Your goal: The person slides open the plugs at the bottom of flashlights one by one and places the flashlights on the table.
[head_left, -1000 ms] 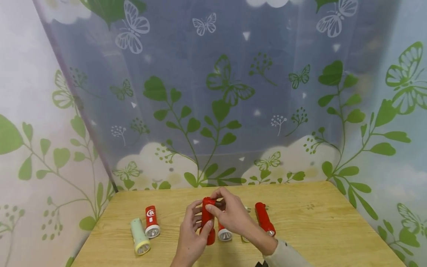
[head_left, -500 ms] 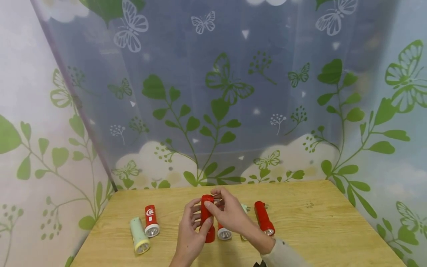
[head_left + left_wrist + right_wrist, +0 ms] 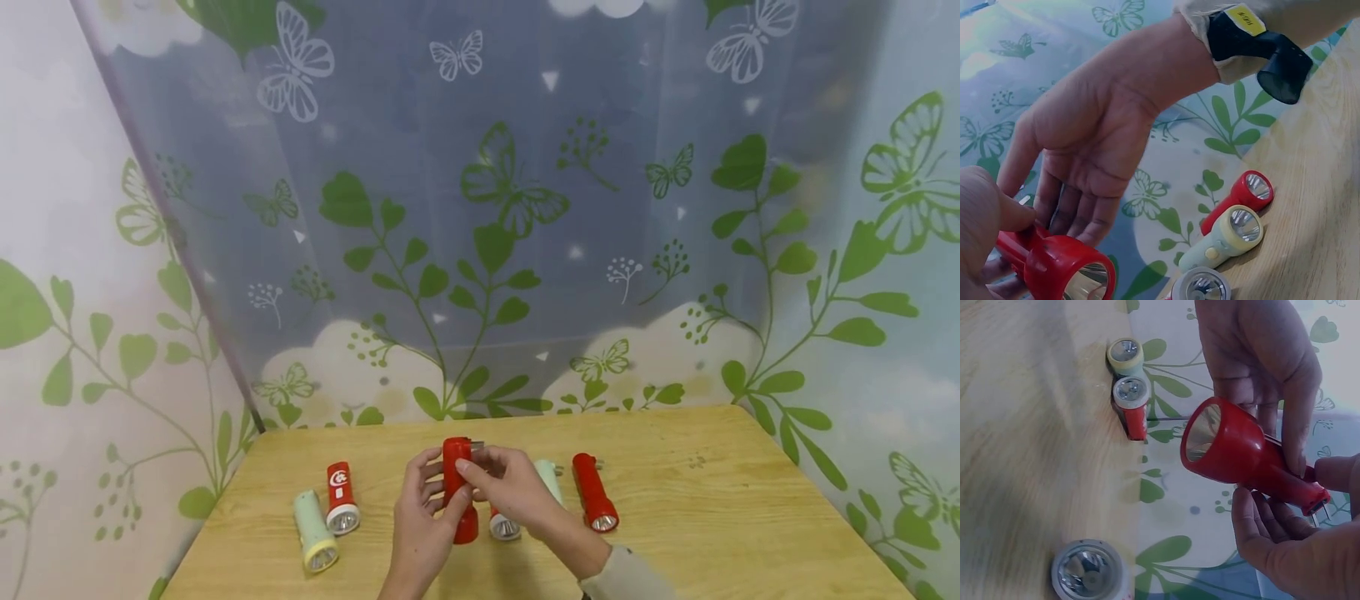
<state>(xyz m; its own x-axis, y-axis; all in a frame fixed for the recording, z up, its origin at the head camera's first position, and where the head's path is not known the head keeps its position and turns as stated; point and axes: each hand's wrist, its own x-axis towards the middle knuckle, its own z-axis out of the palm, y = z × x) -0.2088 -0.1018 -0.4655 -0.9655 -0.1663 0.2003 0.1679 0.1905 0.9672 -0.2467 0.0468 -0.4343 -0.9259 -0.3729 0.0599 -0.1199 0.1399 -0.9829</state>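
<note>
A red flashlight (image 3: 455,479) is held upright, lamp end down, above the table's middle. My left hand (image 3: 423,521) grips its body from the left, thumb across the front. The thumb of my right hand (image 3: 521,492) presses on the upper body from the right. Metal prongs stick out at the top, pointing right. In the right wrist view the red flashlight (image 3: 1241,450) shows its wide lamp head and two prongs at the narrow end. The right wrist view has the left hand (image 3: 1260,350) above it and the right hand (image 3: 1304,550) below.
On the wooden table (image 3: 712,517), a mint flashlight (image 3: 311,529) and a red-and-white one (image 3: 341,496) lie left. Behind the right hand are another red-and-white one (image 3: 504,525) and a mint one (image 3: 550,477); a red one (image 3: 594,492) lies right. Patterned cloth (image 3: 480,292) hangs behind.
The held flashlight and both hands have shifted slightly left. The prongs now stand out uncovered at its top, where the right fingers were, and more of the mint flashlight behind shows.
</note>
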